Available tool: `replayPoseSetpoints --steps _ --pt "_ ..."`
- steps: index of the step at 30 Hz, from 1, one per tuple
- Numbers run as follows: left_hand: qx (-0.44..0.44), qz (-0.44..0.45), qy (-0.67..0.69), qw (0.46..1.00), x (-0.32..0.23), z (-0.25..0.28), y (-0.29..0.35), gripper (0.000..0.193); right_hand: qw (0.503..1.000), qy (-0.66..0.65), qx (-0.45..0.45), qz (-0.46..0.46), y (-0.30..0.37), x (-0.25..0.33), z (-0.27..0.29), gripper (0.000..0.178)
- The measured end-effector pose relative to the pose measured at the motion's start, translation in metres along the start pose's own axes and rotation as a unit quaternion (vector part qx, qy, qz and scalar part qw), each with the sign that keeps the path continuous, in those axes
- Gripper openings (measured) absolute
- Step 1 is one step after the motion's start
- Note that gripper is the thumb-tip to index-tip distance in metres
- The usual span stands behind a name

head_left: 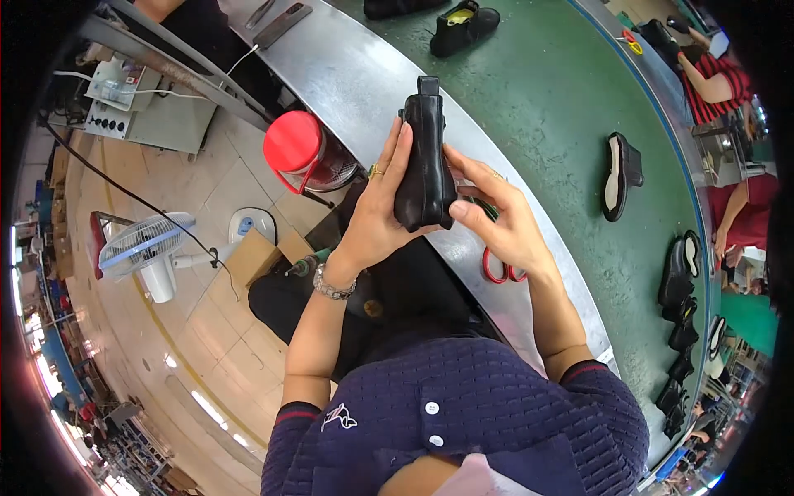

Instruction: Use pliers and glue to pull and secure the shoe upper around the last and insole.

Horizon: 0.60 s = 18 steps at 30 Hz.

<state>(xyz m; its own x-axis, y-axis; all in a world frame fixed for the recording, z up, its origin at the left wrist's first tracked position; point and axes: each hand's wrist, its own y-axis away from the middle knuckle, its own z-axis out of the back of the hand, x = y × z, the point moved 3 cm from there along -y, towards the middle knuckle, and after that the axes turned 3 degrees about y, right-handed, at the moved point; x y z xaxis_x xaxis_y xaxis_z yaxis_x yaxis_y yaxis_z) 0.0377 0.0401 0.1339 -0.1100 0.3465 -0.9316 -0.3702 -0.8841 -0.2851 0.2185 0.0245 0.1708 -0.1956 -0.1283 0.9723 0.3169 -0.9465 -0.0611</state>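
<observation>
A black leather shoe [427, 157] is held up in front of me, its narrow end with a small tab pointing away. My left hand [379, 190] is wrapped along its left side, fingers straight and pressed against the leather. On the other side, my right hand [500, 211] grips the shoe, thumb at its near end and fingers curled along its flank. Scissors with red handles [496, 266] lie on the metal edge of the bench [529, 310], partly hidden below my right hand.
Beyond the metal strip runs a green belt [546, 107] carrying several black shoes, among them a single shoe [620, 178] on its side. A red-lidded jar [294, 140] stands left of the bench. A white fan [149, 248] is farther left. Co-workers sit across the belt at right.
</observation>
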Motion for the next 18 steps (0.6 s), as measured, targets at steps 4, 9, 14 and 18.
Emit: replayPoseSetpoints --steps 4,9,14,18 --pt "0.037 0.046 0.028 0.998 -0.012 0.006 0.002 0.123 0.998 -0.042 0.000 -0.039 -0.007 0.002 0.005 0.062" --pt "-0.086 0.065 0.081 0.991 -0.002 0.020 -0.022 0.094 0.996 -0.022 0.029 -0.080 -0.019 0.009 0.008 0.077" --pt "-0.074 0.153 0.307 0.936 -0.003 -0.010 -0.036 0.056 0.979 -0.066 0.108 -0.162 -0.035 0.009 0.016 0.099" --pt "-0.107 0.130 0.283 0.944 -0.010 -0.010 -0.032 0.046 0.970 -0.043 0.154 -0.183 -0.044 0.022 0.016 0.105"
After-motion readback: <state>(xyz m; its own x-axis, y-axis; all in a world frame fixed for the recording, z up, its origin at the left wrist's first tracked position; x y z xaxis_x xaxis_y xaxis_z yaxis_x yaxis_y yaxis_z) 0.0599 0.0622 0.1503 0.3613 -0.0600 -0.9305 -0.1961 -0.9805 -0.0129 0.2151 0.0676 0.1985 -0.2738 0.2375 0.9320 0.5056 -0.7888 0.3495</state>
